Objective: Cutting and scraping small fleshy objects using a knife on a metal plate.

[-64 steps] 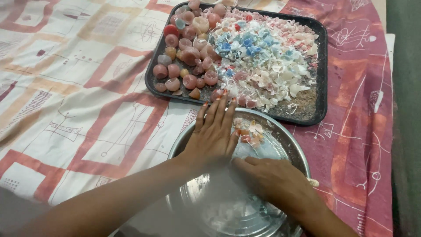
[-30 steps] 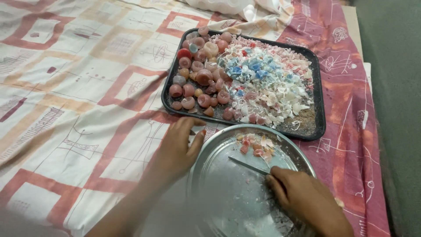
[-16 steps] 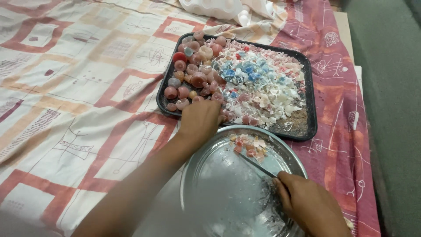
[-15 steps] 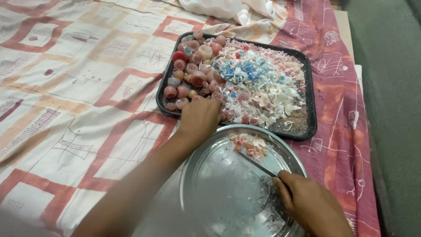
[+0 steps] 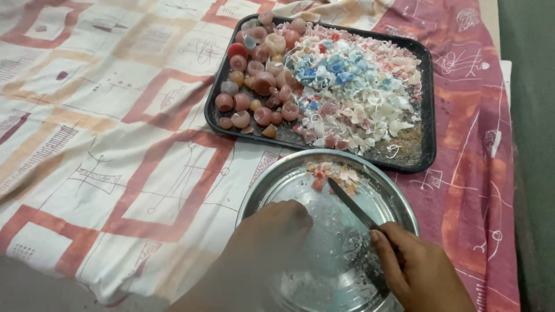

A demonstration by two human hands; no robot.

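The right hand point(image 5: 419, 271) grips a dark-bladed knife point(image 5: 350, 203) whose tip lies beside a small heap of pink and white shavings point(image 5: 330, 173) at the far side of a round steel plate point(image 5: 399, 202). The left hand point(image 5: 269, 234) rests curled over the plate's near-left part (whether it holds anything cannot be told). Just beyond the plate, on a patterned cloth point(image 5: 115, 144), sits a black tray point(image 5: 426, 115) with small pink and red cup-shaped pieces point(image 5: 257, 81) at its left and a wide pile of white, pink and blue flakes point(image 5: 352, 92) filling the rest.
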